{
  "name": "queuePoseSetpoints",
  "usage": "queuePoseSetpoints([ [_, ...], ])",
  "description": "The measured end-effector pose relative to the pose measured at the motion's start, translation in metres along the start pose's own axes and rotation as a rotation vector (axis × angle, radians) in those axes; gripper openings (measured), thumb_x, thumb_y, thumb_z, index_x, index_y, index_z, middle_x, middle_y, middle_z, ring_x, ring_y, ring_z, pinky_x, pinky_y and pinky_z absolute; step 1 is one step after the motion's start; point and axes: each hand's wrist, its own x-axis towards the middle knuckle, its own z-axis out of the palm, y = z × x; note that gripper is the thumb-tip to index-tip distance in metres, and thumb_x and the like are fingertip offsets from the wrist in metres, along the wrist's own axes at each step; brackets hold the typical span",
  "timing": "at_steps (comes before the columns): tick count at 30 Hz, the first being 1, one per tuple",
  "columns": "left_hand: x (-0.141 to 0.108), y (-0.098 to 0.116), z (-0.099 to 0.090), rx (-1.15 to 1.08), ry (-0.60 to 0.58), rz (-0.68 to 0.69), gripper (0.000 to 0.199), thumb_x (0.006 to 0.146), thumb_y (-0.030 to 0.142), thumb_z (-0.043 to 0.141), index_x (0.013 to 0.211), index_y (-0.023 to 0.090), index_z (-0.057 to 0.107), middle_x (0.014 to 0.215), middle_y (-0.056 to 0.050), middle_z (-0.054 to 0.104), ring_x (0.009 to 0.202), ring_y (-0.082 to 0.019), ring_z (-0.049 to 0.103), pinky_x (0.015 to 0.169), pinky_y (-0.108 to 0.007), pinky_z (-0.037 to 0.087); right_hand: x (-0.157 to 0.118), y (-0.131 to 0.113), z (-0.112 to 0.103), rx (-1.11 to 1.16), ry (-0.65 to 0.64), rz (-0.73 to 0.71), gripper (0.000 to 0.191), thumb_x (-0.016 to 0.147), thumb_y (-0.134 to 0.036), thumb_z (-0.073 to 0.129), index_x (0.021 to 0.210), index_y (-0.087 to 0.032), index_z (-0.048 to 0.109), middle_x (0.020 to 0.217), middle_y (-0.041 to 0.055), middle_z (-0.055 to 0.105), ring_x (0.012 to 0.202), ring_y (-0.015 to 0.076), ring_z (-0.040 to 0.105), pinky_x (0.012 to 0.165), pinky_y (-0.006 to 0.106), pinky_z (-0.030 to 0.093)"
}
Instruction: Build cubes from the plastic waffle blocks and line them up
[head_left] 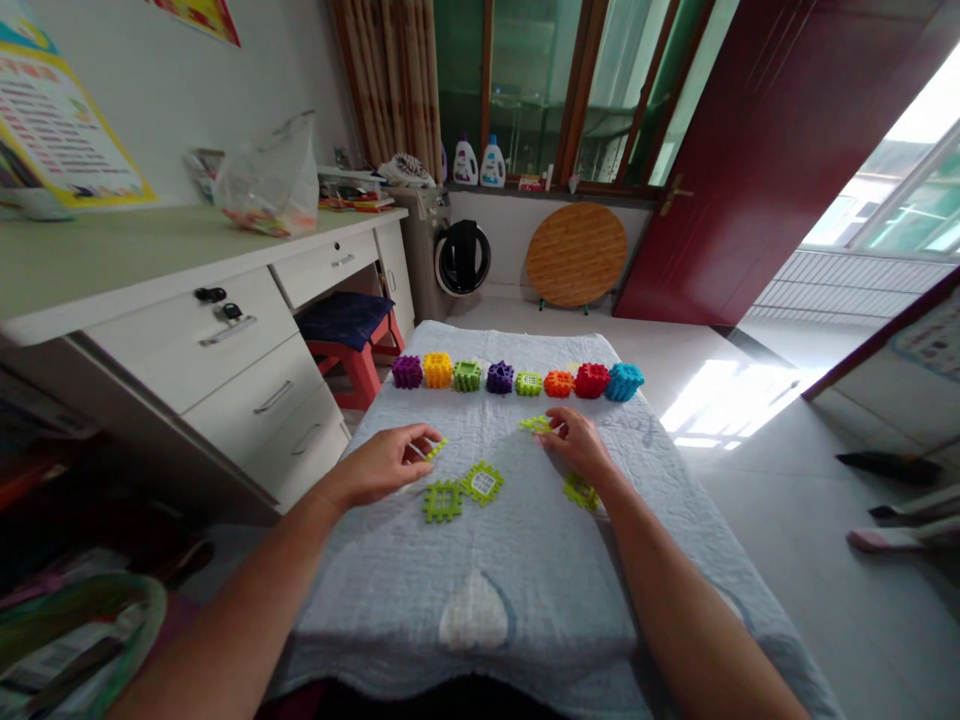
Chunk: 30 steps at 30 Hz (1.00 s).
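Observation:
My left hand point(390, 460) pinches a lime-green notched tile point(437, 449), seen nearly edge-on, above the cloth. Further right, my right hand point(577, 440) has its thumb and fingers closed on another green tile point(534, 424). Between the hands, a green square tile with a cut-out centre point(443, 501) lies beside a tile with a white patterned middle point(483, 483). One more green tile point(580, 491) lies partly hidden under my right wrist. Behind them runs a row of coloured stacks, among them purple point(407, 372), yellow point(438, 370), red point(592, 380) and blue point(625, 381).
A pale blue-grey cloth point(525, 590) with heart shapes covers the table. On the left stands a white desk point(225, 340) with a plastic bag point(270, 180) on top and a stool point(352, 330) underneath. A washing machine point(427, 240) and a round wooden board point(576, 253) are at the back.

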Motion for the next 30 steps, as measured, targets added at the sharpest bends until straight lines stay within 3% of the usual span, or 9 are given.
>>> queuePoseSetpoints([
  [5,0.045,0.015,0.029,-0.148,0.064,0.077,0.033,0.076,0.035,0.053,0.103,0.017,0.058,0.071,0.002,0.059,0.064,-0.013,0.055,0.059,-0.024,0.043,0.003,0.004,-0.006,-0.023,0.114,-0.005,0.029,0.074,-0.031,0.061,0.099,-0.015,0.061,0.088,0.0052,0.062,0.067,0.0125,0.054,0.067,0.027,0.044],
  [9,0.069,0.002,0.051,0.053,0.197,0.135,0.031,0.074,0.031,0.056,0.101,0.018,0.061,0.082,-0.002,0.062,0.073,-0.017,0.059,0.071,-0.029,0.048,0.005,0.005,-0.018,-0.037,0.133,0.011,0.019,0.076,-0.028,0.055,0.089,-0.016,0.062,0.079,0.0026,0.062,0.063,0.0111,0.051,0.064,0.025,0.041],
  [13,0.074,-0.023,0.059,0.246,0.464,0.207,0.037,0.068,0.029,0.061,0.104,0.017,0.062,0.112,-0.011,0.057,0.107,-0.027,0.054,0.097,-0.041,0.041,0.002,-0.001,-0.044,-0.114,-0.146,0.062,0.015,0.077,-0.029,0.055,0.08,-0.016,0.062,0.067,-0.0008,0.059,0.058,0.01,0.049,0.056,0.022,0.035],
  [16,0.072,-0.036,0.056,0.225,0.565,0.189,0.035,0.072,0.032,0.058,0.104,0.016,0.061,0.111,-0.011,0.056,0.107,-0.026,0.054,0.098,-0.041,0.041,-0.012,-0.013,-0.063,-0.235,-0.439,0.026,0.023,0.07,-0.035,0.065,0.085,-0.017,0.062,0.076,0.0011,0.062,0.064,0.0124,0.052,0.06,0.024,0.037],
  [18,0.071,-0.041,0.051,0.166,0.593,0.157,0.032,0.075,0.032,0.054,0.102,0.017,0.061,0.106,-0.009,0.058,0.099,-0.023,0.057,0.092,-0.037,0.045,-0.026,-0.021,-0.068,-0.325,-0.538,-0.003,0.039,0.062,-0.038,0.073,0.093,-0.017,0.061,0.085,0.0038,0.062,0.072,0.0159,0.055,0.065,0.026,0.04],
  [21,0.072,-0.046,0.045,0.077,0.606,0.066,0.03,0.074,0.033,0.052,0.099,0.018,0.062,0.1,-0.007,0.061,0.086,-0.019,0.059,0.08,-0.032,0.05,-0.045,-0.03,-0.068,-0.424,-0.57,-0.028,0.052,0.054,-0.036,0.078,0.098,-0.015,0.059,0.095,0.0089,0.061,0.081,0.0203,0.056,0.071,0.029,0.042],
  [24,0.074,-0.05,0.045,0.009,0.603,-0.002,0.031,0.073,0.034,0.052,0.097,0.017,0.063,0.093,-0.006,0.065,0.08,-0.019,0.06,0.076,-0.031,0.05,-0.048,-0.035,-0.067,-0.399,-0.519,-0.059,0.032,0.065,-0.024,0.067,0.095,-0.015,0.06,0.092,0.008,0.062,0.081,0.0189,0.057,0.072,0.029,0.042],
  [26,0.075,-0.052,0.046,-0.018,0.593,-0.011,0.032,0.072,0.033,0.052,0.096,0.016,0.064,0.091,-0.006,0.066,0.077,-0.018,0.061,0.076,-0.031,0.05,-0.042,-0.037,-0.065,-0.28,-0.507,-0.048,0.018,0.073,-0.016,0.054,0.089,-0.016,0.061,0.081,0.0038,0.063,0.072,0.0149,0.057,0.067,0.026,0.041],
  [30,0.075,-0.054,0.049,-0.023,0.581,0.005,0.031,0.071,0.032,0.052,0.094,0.016,0.064,0.092,-0.007,0.068,0.077,-0.018,0.062,0.076,-0.031,0.05,-0.025,-0.041,-0.052,0.079,-0.548,0.024,0.027,0.081,-0.016,0.044,0.104,-0.017,0.057,0.076,0.0005,0.063,0.06,0.01,0.056,0.058,0.023,0.042],
])
